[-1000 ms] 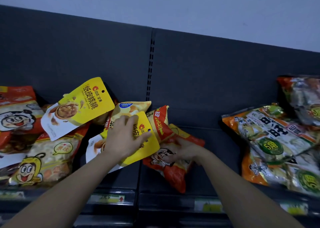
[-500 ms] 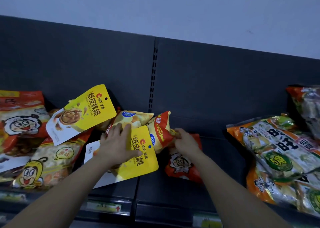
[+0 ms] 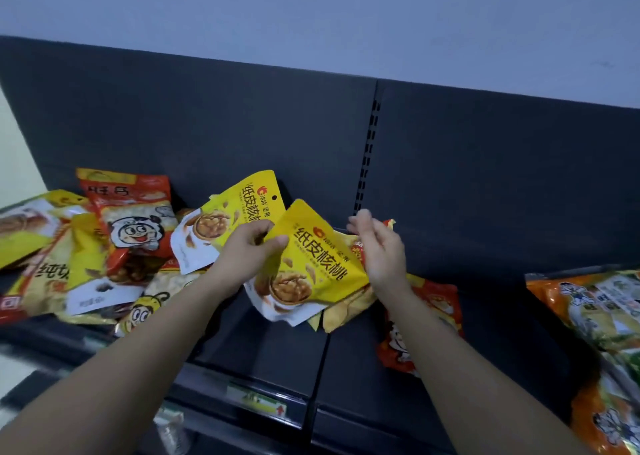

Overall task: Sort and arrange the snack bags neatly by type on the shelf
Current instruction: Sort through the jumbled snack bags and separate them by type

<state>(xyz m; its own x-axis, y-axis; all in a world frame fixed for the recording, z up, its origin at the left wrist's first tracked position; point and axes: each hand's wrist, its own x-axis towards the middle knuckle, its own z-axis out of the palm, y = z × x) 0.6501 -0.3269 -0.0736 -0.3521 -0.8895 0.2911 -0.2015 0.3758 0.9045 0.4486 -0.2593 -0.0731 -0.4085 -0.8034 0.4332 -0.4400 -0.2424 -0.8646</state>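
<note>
Head view: pinching the front walnut bag (image 3: 311,264) by its upper left edge with the left hand (image 3: 247,254), thumb on the printed yellow face, fingers curled behind. Held tilted above the shelf (image 3: 263,347), near the middle, just in front of a second walnut bag (image 3: 235,219) that leans on the mixed pile at the left. Flanked along its right edge by the right hand (image 3: 381,250), palm turned toward the bag, fingers relaxed and gripping nothing. Touching the film or only just beside it? Cannot tell, with the fingertips blurred. Below the held bag, partly covering a puffy yellow crisp bag (image 3: 346,312) and, under the right forearm, a red cartoon bag (image 3: 433,302).

Judging by the look: probably light, with a thin, slick, crinkly skin and loose walnuts inside, apt to slide to the low end and to crack under a hard squeeze. Likely to sag and swing from a one-edge pinch. Better taken by the flat sealed top band or lightly by both side edges – never clamped across the belly.
</note>
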